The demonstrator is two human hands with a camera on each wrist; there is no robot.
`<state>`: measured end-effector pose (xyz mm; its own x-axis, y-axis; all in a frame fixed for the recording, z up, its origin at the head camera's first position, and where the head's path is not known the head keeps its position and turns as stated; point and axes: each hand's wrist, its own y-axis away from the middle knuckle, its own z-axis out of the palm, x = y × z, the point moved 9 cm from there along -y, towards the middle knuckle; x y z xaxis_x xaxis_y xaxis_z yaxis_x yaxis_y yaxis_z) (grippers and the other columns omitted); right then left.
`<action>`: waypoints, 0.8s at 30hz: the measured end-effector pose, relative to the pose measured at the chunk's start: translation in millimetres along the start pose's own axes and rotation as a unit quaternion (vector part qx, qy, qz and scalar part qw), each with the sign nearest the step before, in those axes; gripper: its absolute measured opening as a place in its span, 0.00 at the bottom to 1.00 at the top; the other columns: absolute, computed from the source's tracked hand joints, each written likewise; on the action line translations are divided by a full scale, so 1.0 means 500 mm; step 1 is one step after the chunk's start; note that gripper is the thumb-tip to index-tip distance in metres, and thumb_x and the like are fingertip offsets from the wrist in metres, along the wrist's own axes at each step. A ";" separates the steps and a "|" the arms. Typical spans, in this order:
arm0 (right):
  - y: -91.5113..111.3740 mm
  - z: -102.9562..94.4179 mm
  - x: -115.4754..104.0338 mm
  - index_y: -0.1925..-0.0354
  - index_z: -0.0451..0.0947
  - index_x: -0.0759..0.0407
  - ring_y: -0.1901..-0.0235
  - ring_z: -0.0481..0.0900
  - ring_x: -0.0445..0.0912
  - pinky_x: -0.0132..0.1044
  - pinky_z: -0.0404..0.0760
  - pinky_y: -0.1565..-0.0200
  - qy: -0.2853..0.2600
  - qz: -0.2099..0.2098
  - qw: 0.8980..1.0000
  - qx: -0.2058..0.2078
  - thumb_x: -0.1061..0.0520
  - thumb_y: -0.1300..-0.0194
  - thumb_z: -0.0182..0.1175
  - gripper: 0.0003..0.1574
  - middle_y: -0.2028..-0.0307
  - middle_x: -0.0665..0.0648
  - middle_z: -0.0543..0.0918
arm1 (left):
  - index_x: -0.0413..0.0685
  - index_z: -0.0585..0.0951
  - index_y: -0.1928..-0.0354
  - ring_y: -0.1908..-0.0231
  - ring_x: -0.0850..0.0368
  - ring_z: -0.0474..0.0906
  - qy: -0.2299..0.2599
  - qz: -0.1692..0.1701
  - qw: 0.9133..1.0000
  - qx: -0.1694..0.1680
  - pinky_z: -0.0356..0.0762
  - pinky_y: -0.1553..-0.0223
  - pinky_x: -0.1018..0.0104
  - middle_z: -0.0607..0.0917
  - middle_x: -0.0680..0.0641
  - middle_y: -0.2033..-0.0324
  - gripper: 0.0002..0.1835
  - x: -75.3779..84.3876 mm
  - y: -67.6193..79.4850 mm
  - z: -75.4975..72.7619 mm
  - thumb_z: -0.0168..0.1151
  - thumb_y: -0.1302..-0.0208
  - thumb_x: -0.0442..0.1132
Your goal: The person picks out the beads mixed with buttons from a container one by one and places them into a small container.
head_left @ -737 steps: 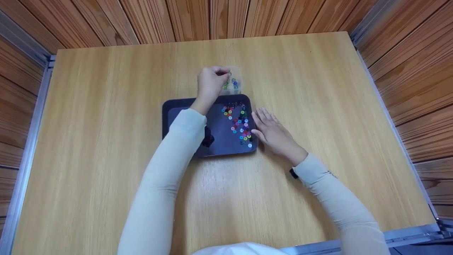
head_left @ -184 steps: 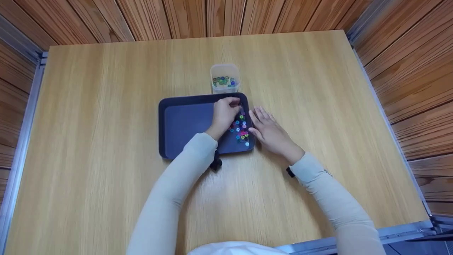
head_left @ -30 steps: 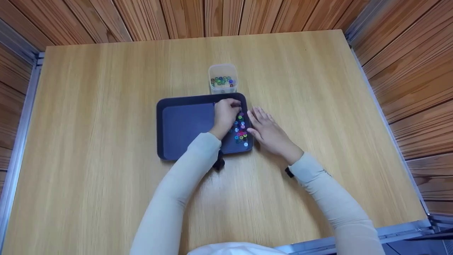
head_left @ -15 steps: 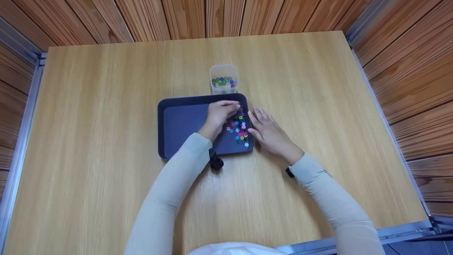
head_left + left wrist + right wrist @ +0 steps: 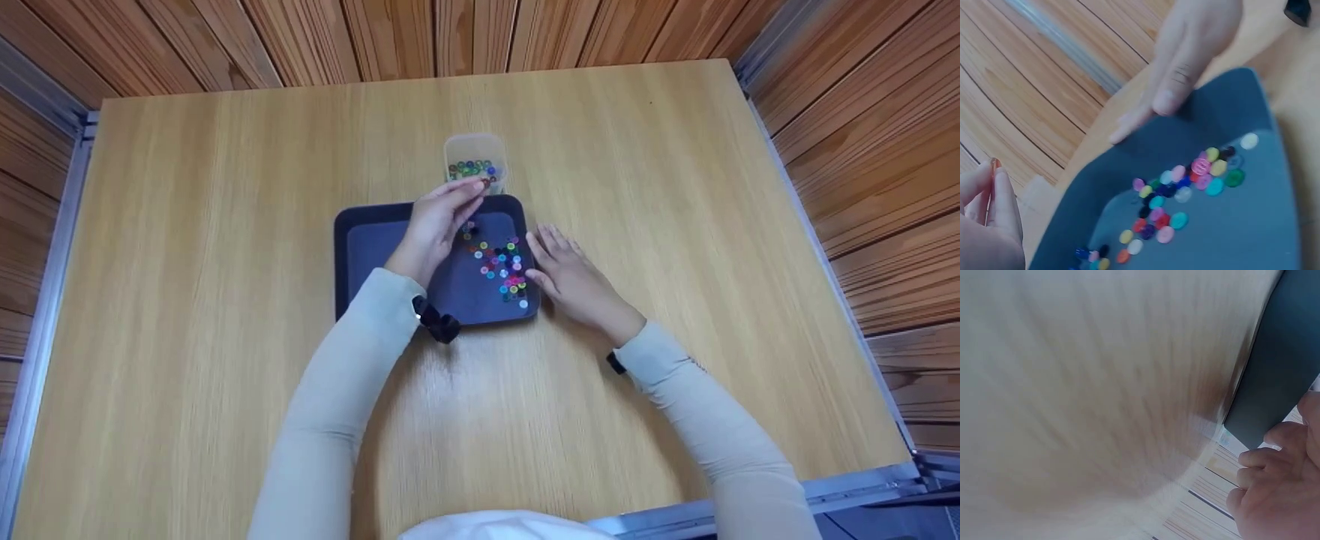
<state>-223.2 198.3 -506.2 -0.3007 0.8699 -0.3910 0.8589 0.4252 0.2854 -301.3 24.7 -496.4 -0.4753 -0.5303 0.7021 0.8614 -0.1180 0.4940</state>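
Observation:
My left hand (image 5: 433, 229) is over the far edge of the tray, pinching a small amber-red marble (image 5: 995, 163) between thumb and fingertips. The fingertips are right at the near rim of a clear plastic container (image 5: 475, 144), which has several glass marbles (image 5: 471, 169) in it. Below, a dark blue tray (image 5: 450, 300) bears many coloured buttons (image 5: 514, 283), mostly along its right side. My right hand (image 5: 581, 285) lies with fingers extended against the tray's right wall; in the left wrist view its thumb is at the rim.
The wooden table (image 5: 225, 262) surrounds the tray on every side. Wood-panelled walls (image 5: 480, 37) close it in at the back and sides, with metal rails (image 5: 45, 360) at the edges. A black wrist camera (image 5: 439, 322) hangs from the left cuff near the tray's front rim.
Over the last second my left hand has risen from the tray's far right corner and moved to the container with a marble. Buttons it covered now show. The right hand has stayed put.

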 end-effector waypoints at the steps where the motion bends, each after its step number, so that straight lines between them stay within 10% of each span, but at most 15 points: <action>1: 0.000 -0.001 0.000 0.21 0.39 0.58 0.21 0.35 0.58 0.56 0.39 0.22 -0.001 0.000 1.000 0.001 0.42 0.20 0.37 0.40 0.21 0.64 0.40 | 0.38 0.84 0.56 0.55 0.55 0.85 -0.001 0.008 1.000 0.000 0.80 0.44 0.68 0.86 0.47 0.60 0.07 0.008 -0.001 0.003 0.64 0.35 0.29; 5: -0.001 -0.001 0.001 0.21 0.39 0.57 0.21 0.35 0.58 0.55 0.38 0.22 -0.002 0.002 1.000 0.002 0.42 0.20 0.37 0.40 0.21 0.64 0.40 | 0.38 0.86 0.58 0.55 0.55 0.85 -0.105 0.069 0.992 0.022 0.80 0.43 0.65 0.88 0.46 0.62 0.07 0.054 -0.006 0.009 0.66 0.36 0.31; 7: 0.000 0.000 0.002 0.21 0.39 0.57 0.21 0.34 0.57 0.54 0.38 0.22 -0.004 0.003 1.000 0.001 0.42 0.20 0.37 0.40 0.21 0.63 0.39 | 0.39 0.87 0.58 0.57 0.57 0.84 -0.219 0.114 0.968 0.039 0.81 0.47 0.67 0.89 0.46 0.62 0.08 0.082 -0.007 0.017 0.68 0.37 0.34; 13: 0.002 0.002 0.004 0.21 0.39 0.57 0.21 0.34 0.57 0.54 0.38 0.22 -0.003 0.006 1.000 -0.001 0.41 0.20 0.36 0.40 0.21 0.63 0.39 | 0.43 0.88 0.55 0.54 0.59 0.83 -0.534 0.209 0.818 0.036 0.81 0.52 0.70 0.89 0.47 0.55 0.09 0.136 -0.012 0.065 0.63 0.32 0.37; 17: 0.002 0.001 0.004 0.21 0.39 0.57 0.21 0.34 0.57 0.54 0.37 0.22 -0.005 0.006 1.000 -0.002 0.41 0.20 0.36 0.40 0.21 0.64 0.39 | 0.41 0.87 0.54 0.53 0.56 0.82 -0.628 0.231 0.743 0.027 0.81 0.49 0.65 0.88 0.46 0.54 0.10 0.146 -0.017 0.086 0.58 0.30 0.33; 21: 0.001 0.000 0.001 0.21 0.39 0.57 0.21 0.35 0.58 0.54 0.37 0.22 -0.002 0.004 1.000 0.000 0.41 0.20 0.37 0.40 0.21 0.64 0.40 | 0.42 0.87 0.53 0.52 0.55 0.83 -0.662 0.223 0.714 0.040 0.81 0.48 0.63 0.88 0.46 0.52 0.11 0.145 -0.024 0.085 0.57 0.29 0.33; 24: 0.001 -0.001 0.001 0.21 0.39 0.57 0.21 0.35 0.57 0.53 0.37 0.21 0.004 0.001 1.000 0.001 0.41 0.20 0.37 0.40 0.21 0.64 0.40 | 0.42 0.86 0.51 0.49 0.55 0.83 -0.656 0.220 0.721 0.043 0.81 0.45 0.64 0.88 0.46 0.50 0.12 0.143 -0.025 0.082 0.57 0.29 0.33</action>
<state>-222.8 198.9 -505.7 -0.3018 0.8726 -0.3841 0.8601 0.4230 0.2851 -353.2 22.8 -431.2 0.0314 0.7569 0.6528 0.9930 -0.0980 0.0658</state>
